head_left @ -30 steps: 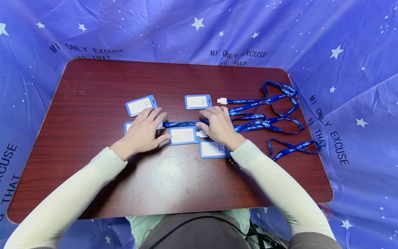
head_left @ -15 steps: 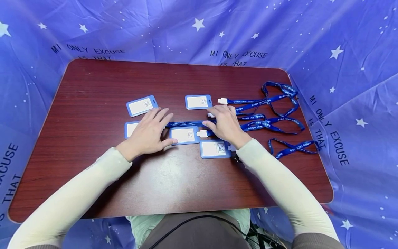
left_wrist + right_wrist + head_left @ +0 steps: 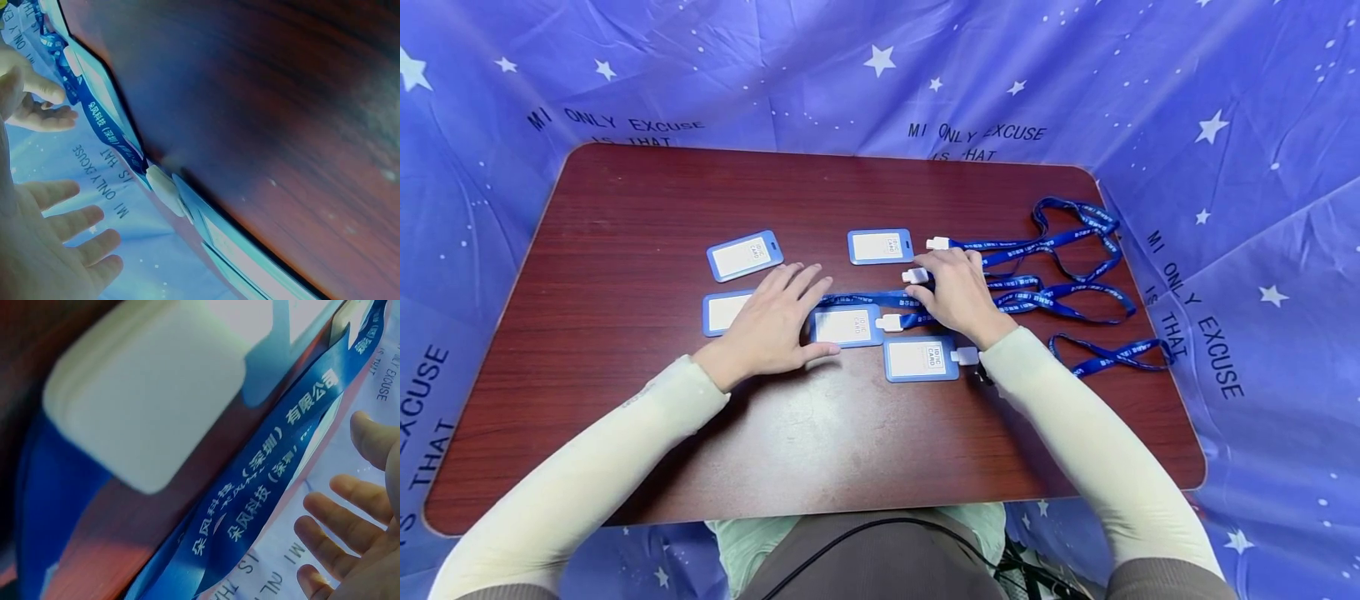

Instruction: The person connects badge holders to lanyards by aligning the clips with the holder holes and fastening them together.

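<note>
Blue badge point(image 3: 846, 326) marked "ID/IC CARD", blue lanyard point(image 3: 272, 453) lettered "深圳", both hands point(image 3: 767, 327) point(image 3: 957, 293) loosely spread

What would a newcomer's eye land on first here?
Probably the blue star-printed backdrop, rising behind the table and along both its sides. Then the blue lanyards looping over the table's right half, and five blue-rimmed badge holders lying near its middle.

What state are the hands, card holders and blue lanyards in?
Left hand: fingers spread, holding nothing
Right hand: fingers relaxed, holding nothing
Back left holder: slanted, unclipped
Back right holder: straight, unclipped
Left holder: partly hidden by left hand
Middle holder: flat, white clip beside it, fastening unclear
Front holder: flat, another clip at its right end
Blue lanyards: loosely looped
</note>
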`<state>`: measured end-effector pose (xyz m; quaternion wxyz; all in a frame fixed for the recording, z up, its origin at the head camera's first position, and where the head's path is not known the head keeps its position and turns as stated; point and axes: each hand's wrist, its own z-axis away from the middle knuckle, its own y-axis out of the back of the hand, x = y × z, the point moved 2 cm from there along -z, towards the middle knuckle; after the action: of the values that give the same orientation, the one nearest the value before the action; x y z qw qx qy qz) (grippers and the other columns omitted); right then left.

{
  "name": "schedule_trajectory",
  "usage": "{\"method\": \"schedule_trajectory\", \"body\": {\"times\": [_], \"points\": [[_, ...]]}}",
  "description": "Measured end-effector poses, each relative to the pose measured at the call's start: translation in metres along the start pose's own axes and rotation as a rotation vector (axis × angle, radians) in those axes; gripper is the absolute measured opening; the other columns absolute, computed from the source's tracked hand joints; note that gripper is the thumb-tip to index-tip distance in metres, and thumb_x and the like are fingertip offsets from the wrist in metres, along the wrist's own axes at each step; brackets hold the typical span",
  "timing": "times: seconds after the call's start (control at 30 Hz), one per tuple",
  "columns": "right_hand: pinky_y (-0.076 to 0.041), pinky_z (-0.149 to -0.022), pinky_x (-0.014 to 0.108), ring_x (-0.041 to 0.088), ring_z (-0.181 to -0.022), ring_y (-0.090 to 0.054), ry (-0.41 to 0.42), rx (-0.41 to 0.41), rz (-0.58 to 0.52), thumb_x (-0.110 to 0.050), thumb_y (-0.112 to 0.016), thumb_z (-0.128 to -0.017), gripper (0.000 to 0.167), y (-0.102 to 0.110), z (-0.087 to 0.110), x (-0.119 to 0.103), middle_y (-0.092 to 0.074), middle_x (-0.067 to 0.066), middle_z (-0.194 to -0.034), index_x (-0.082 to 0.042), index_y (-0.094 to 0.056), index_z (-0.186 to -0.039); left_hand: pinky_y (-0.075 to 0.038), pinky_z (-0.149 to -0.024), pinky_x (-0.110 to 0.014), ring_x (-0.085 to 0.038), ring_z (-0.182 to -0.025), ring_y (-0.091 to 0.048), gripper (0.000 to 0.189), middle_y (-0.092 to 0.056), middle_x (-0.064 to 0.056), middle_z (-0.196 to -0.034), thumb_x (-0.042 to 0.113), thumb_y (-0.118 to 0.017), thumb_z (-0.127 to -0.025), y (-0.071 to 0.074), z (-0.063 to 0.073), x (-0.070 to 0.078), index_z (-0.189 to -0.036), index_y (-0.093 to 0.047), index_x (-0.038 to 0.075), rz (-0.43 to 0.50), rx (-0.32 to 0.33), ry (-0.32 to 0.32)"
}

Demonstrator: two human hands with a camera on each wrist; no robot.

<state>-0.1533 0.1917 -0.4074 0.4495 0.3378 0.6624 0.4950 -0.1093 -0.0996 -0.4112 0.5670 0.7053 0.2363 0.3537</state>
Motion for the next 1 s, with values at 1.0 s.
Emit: {"method": "schedule_trajectory", "body": {"times": [1.0], "points": [[-0.034,-0.100,0.052,0.032,-0.120,-0.057,0.015,-0.078,0.095,-0.019,-0.075,-0.094,0.031,-0.007,-0.019,0.011,-0.072,0.010,-0.124,-0.009,-0.073,-0.124,-0.015,-0.125,-0.050,-0.042,-0.147,-0.030,0.101,-0.036,-0.020,-0.160,0.073,-0.066,-0.084,-0.002,0.001,0.001,-0.155,-0.043,0.005,-0.001,-0.005,-0.005]]}}
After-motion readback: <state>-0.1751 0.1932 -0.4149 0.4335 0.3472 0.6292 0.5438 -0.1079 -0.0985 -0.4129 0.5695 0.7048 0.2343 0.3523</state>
